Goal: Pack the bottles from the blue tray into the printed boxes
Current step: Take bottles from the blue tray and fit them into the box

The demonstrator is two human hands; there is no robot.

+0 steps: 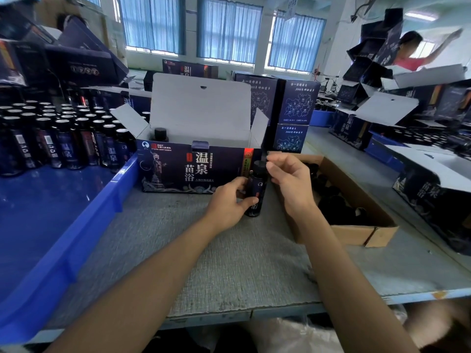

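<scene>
A dark bottle point(256, 192) with a black cap stands on the grey mat in front of the open printed box point(193, 166). My left hand point(229, 202) grips the bottle's body from the left. My right hand point(288, 174) hovers at the cap, fingers curled, thumb and forefinger pinched near it; whether it touches the cap is unclear. Inside the box one capped bottle point(160, 135) stands at the left end. The blue tray point(84, 225) lies at my left, with several dark bottles point(63, 138) standing at its far end.
A brown cardboard box point(356, 225) of black caps sits right of my hands. Stacked printed boxes point(293, 110) stand behind the open one, and more open boxes point(433, 194) crowd the right. Another person works at the far right.
</scene>
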